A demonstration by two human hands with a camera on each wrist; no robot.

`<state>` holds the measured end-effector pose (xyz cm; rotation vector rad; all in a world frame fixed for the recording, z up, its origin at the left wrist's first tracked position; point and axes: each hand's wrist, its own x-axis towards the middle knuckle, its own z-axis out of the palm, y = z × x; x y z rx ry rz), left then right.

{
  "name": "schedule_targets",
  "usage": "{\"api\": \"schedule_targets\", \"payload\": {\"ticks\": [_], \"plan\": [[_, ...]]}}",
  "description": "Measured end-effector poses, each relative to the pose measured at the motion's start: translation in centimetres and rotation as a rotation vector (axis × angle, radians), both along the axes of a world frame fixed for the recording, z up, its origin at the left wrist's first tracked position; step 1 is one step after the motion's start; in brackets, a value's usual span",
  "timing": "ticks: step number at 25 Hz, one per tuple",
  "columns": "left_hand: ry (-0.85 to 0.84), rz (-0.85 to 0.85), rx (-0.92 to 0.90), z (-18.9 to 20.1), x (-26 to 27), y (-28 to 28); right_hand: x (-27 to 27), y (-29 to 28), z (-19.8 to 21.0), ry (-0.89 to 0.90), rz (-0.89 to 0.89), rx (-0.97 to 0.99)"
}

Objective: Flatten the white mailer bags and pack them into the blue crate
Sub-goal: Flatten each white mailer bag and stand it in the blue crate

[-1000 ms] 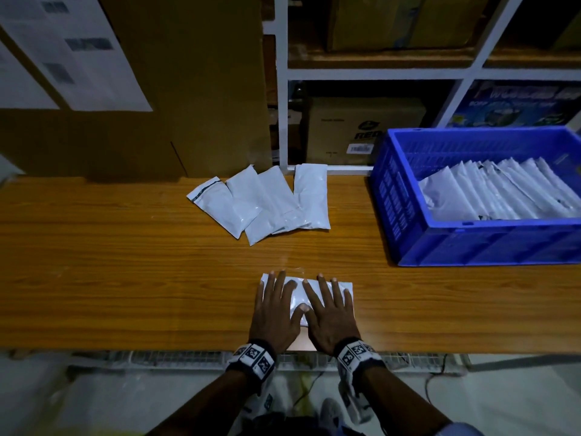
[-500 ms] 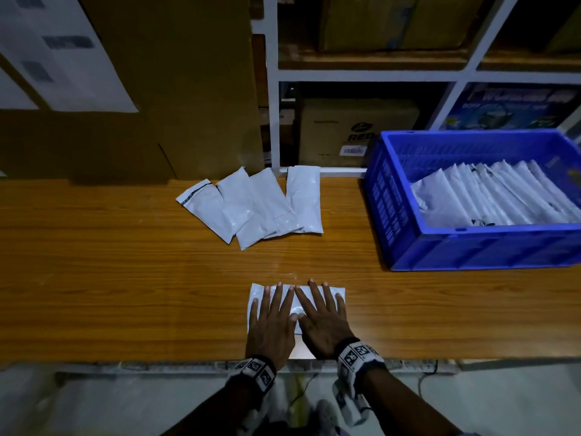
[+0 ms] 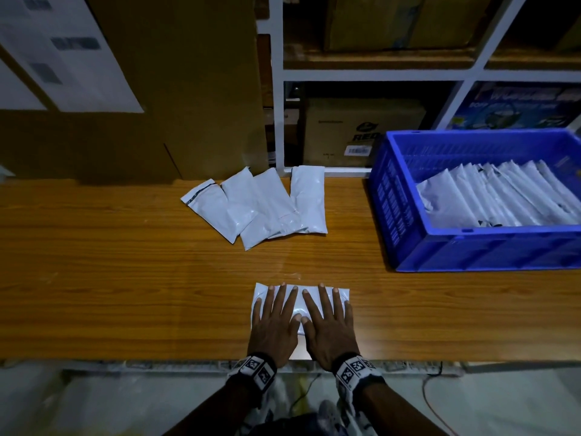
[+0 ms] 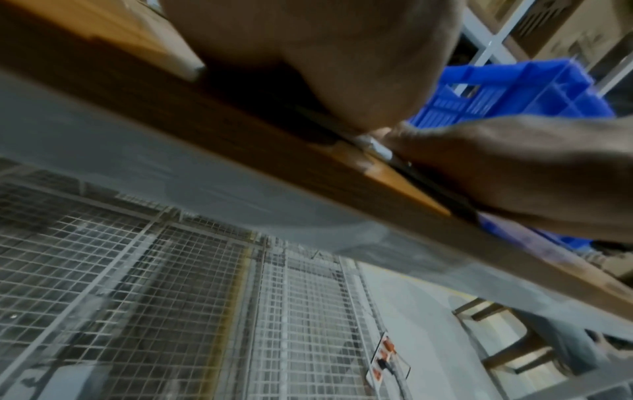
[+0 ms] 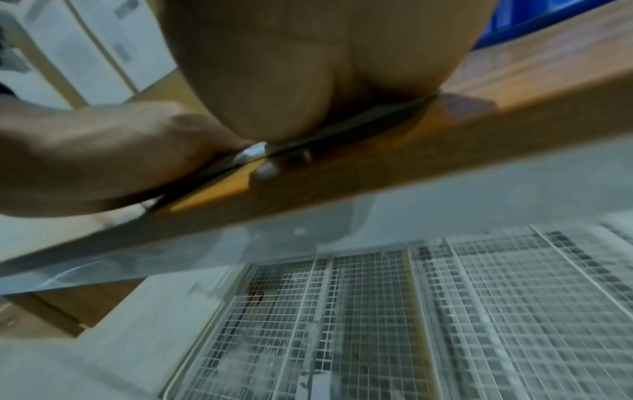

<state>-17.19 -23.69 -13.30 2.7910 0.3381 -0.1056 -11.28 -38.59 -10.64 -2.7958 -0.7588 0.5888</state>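
both hands, left hand (image 3: pixel 273 325) and right hand (image 3: pixel 330 327), lie flat with straight fingers on a white mailer bag (image 3: pixel 341 295) near the table (image 3: pixel 125 278) front edge, pressing air out; the blue crate (image 3: pixel 408 215) waits at right.

Head view is dim and underexposed. A faint sheen sits on the bench (image 3: pixel 125 278) near its front edge, and the white bag (image 3: pixel 341 294) under the hands (image 3: pixel 301 325) is the brightest patch. Shelves (image 3: pixel 377 73) behind the back edge fall into shadow; straight lines bow at frame edges. Both wrist views are soft, motion-blurred and grainy.
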Motion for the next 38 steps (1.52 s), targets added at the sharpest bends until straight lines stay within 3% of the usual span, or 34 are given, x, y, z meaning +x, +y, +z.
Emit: {"api": "schedule_targets", "payload": {"ticks": [9, 13, 18, 24, 30, 38], "plan": [[0.02, -0.024, -0.009, 0.1, -0.2, 1.4, 1.5, 0.1, 0.5, 0.182, 0.06, -0.051], [0.01, -0.014, -0.034, -0.2, -0.1, 1.4, 1.6, -0.3, 0.8, 0.194, 0.059, -0.029], [0.008, -0.017, 0.029, 0.1, 0.1, 1.4, 1.0, 0.8, 2.6, 0.046, 0.063, 0.032], [-0.019, -0.031, 0.068, -0.4, 0.0, 1.3, 0.4, 2.7, 0.6, 0.138, 0.025, 0.014], [-0.015, -0.018, 0.049, 1.0, 0.4, 1.0, 1.5, 2.9, 1.2, 0.244, 0.046, -0.042], [0.024, -0.018, 0.006, 0.0, -0.1, -0.2, 2.1, 1.3, 1.9, 0.23, 0.015, 0.193]]}}
